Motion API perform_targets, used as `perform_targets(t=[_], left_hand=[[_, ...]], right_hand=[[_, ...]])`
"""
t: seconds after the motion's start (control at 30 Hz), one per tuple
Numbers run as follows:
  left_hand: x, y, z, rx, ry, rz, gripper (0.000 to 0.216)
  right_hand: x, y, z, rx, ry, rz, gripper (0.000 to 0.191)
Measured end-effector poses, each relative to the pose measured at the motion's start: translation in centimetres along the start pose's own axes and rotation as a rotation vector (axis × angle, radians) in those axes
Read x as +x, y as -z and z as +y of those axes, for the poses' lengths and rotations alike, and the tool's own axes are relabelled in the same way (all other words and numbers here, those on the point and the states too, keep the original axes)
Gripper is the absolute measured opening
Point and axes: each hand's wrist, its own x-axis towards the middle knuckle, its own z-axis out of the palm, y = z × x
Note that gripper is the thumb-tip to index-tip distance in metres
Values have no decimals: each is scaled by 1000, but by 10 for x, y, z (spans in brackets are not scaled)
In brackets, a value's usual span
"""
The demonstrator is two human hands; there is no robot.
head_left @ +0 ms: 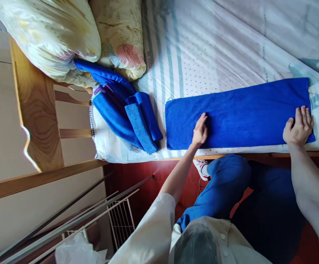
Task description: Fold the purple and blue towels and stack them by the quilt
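Note:
A long blue towel point(239, 113) lies spread flat along the near edge of the bed, its long side parallel to that edge. My left hand point(200, 130) rests on the towel left of its middle, fingers stretched out and seen partly from the side. At the towel's right end, my right hand point(299, 126) lies flat with its fingers extended. Neither hand grips anything. Left of the towel sit rolled or folded blue cloths point(144, 123), next to a loose heap of blue fabric point(112, 106).
Two pillows or bundled quilts point(66, 33) lie at the bed's upper left, by a wooden headboard point(38, 110). The patterned sheet point(217, 47) covers the bed. Metal rods point(93, 212) and a white wire rack point(121, 220) stand at lower left above the red floor point(137, 172).

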Motion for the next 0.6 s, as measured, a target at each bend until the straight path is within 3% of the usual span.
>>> perform_targets(t=[0.1, 0.17, 0.3, 0.37, 0.43, 0.6], left_hand=[[-38, 53, -43, 184, 221, 140, 62], [-54, 77, -61, 300, 352, 204, 66], [-65, 93, -72, 326, 450, 232, 71], [-63, 86, -62, 288, 436, 225, 70], [-56, 69, -40, 253, 329, 170, 64], [-13, -12, 42, 153, -199, -122, 55]], right_hand=[[0, 2, -2, -17, -3, -5, 60], [1, 3, -4, -22, -3, -3, 59], [1, 3, -6, -21, 2, 21, 58], [1, 2, -4, -18, 1, 31, 57], [1, 0, -2, -17, 5, 30, 57], [3, -7, 6, -39, 24, 40, 58]])
